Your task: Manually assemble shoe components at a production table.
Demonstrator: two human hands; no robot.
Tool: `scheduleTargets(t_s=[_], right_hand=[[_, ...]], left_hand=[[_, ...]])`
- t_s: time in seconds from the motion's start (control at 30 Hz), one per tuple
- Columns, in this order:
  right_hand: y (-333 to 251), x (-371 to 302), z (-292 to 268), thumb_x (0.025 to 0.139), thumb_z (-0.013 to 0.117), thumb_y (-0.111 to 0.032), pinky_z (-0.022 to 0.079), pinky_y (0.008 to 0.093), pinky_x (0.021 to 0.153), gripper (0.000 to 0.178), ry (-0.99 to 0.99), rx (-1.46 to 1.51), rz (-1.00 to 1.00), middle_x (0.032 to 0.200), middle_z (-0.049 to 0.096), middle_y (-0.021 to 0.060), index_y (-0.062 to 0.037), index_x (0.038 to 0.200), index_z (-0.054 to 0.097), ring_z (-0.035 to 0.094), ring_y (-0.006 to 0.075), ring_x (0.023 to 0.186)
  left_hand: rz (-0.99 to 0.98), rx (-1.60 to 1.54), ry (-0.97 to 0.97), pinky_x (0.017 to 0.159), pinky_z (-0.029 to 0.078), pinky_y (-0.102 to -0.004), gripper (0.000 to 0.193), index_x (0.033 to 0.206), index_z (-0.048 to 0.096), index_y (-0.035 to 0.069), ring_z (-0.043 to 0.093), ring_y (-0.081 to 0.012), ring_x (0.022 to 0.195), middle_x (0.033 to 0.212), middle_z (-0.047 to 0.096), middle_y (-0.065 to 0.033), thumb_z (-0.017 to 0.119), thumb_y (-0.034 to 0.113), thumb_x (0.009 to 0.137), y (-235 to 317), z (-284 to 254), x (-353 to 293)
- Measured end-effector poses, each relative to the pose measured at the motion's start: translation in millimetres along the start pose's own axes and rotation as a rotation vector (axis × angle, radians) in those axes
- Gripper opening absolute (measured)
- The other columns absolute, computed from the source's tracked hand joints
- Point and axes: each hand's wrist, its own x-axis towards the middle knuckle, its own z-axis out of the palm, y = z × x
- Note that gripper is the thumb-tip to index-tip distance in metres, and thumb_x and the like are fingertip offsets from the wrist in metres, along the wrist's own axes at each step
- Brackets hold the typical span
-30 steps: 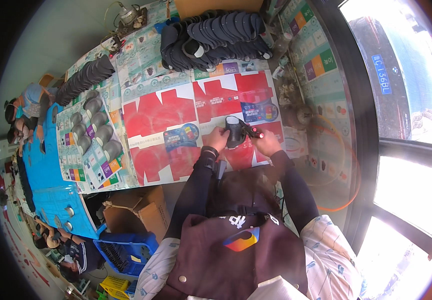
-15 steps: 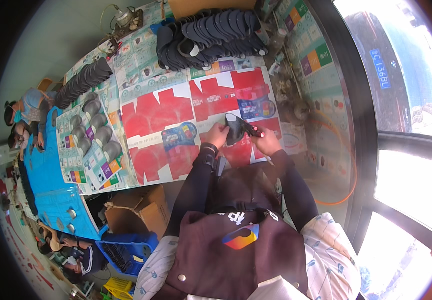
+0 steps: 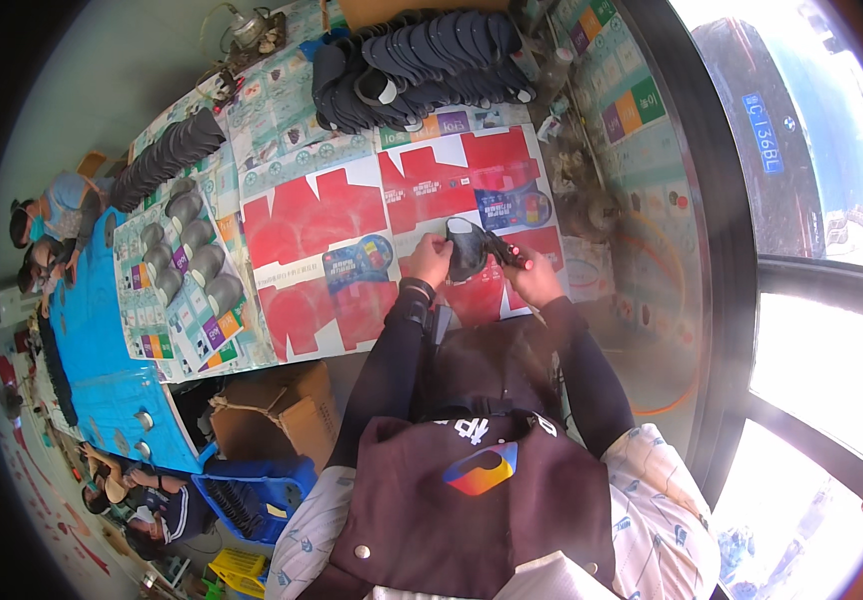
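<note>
Over the red-and-white printed card sheets [image 3: 317,215], my left hand [image 3: 431,262] pinches the left edge of a dark, curved insole-like piece [image 3: 466,254] with a pale patch near its top. My right hand [image 3: 538,280] is closed around a dark hand tool with red-ended handles [image 3: 510,253]; its exact kind is too small to tell. The tool's front end lies against or just beside the right edge of the piece. Several more dark insole-like pieces [image 3: 442,50] are packed in rows at the far side of the table.
Grey cup-shaped pieces [image 3: 206,264] and a row of dark pieces [image 3: 172,158] lie to the left. A blue-covered table [image 3: 102,340] with people beside it stands farther left. Below are a cardboard box [image 3: 287,415] and a blue crate [image 3: 297,480]. A window frame [image 3: 717,300] borders the right.
The dark piece has turned slightly in my left hand, showing more of its dark surface. The tool has shifted a little with my right hand, which still grips it.
</note>
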Motion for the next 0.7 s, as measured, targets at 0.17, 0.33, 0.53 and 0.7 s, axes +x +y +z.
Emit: scheduleTargets(t_s=[0.17, 0.33, 0.53, 0.7], right_hand=[[18.0, 9.6, -0.9, 0.084, 0.067, -0.019, 0.051, 0.0419, 0.073, 0.037, -0.105, -0.103, -0.124, 0.085, 0.070, 0.0184, -0.0017, 0.116, 0.066, 0.068, 0.0294, 0.078], [12.1, 5.0, -5.0, 0.086, 0.066, -0.022, 0.052, 0.0448, 0.080, 0.034, -0.038, -0.011, -0.033, 0.093, 0.071, 0.0227, -0.0035, 0.114, 0.067, 0.070, 0.0385, 0.090], [16.5, -4.5, 0.1, 0.085, 0.067, -0.023, 0.052, 0.0462, 0.079, 0.032, -0.066, 0.078, 0.007, 0.090, 0.070, 0.0245, -0.0022, 0.110, 0.068, 0.068, 0.0433, 0.090], [17.8, -8.9, 9.1, 0.082, 0.069, -0.024, 0.053, 0.0473, 0.081, 0.035, -0.139, 0.007, 0.012, 0.094, 0.070, 0.0256, -0.0037, 0.110, 0.069, 0.066, 0.0453, 0.094]], left_hand=[[-0.027, -0.036, -0.005, 0.072, 0.056, -0.0333, 0.033, 0.112, 0.064, 0.002, 0.071, -0.0207, 0.082, 0.096, 0.073, -0.0096, 0.069, 0.029, 0.095, -4.7, 0.8, 0.6], [-0.002, 0.013, 0.007, 0.071, 0.057, -0.0323, 0.031, 0.114, 0.064, 0.003, 0.071, -0.0186, 0.081, 0.096, 0.073, -0.0090, 0.069, 0.027, 0.095, -4.2, 1.1, 0.5], [-0.006, -0.043, -0.004, 0.070, 0.058, -0.0320, 0.030, 0.113, 0.064, 0.003, 0.071, -0.0186, 0.081, 0.096, 0.072, -0.0084, 0.069, 0.027, 0.096, -12.6, 0.2, 3.1], [-0.105, -0.068, -0.068, 0.069, 0.058, -0.0321, 0.029, 0.112, 0.064, 0.003, 0.071, -0.0180, 0.079, 0.096, 0.072, -0.0082, 0.069, 0.026, 0.096, 14.2, -9.0, -5.2]])
